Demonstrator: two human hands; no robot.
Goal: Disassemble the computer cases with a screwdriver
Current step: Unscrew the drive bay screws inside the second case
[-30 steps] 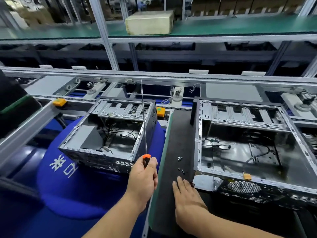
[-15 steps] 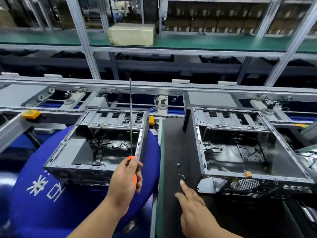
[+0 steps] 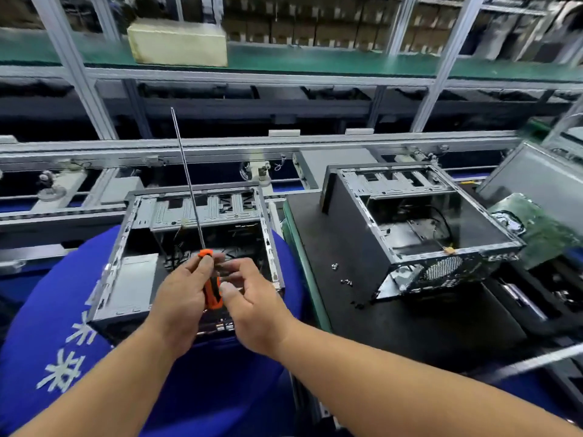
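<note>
Your left hand (image 3: 179, 298) grips the orange-handled screwdriver (image 3: 210, 285) upright over the left computer case (image 3: 132, 279); your right hand (image 3: 252, 304), fingers loosely curled, touches its handle

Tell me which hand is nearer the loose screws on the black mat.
Right. The right hand is at the screwdriver handle, nearer the screws; the left hand grips that handle farther left.

right hand (image 3: 252, 305) lifted off the black mat (image 3: 394, 326), now beside the left hand (image 3: 181, 298), thumb touching the screwdriver (image 3: 212, 290) handle
</note>
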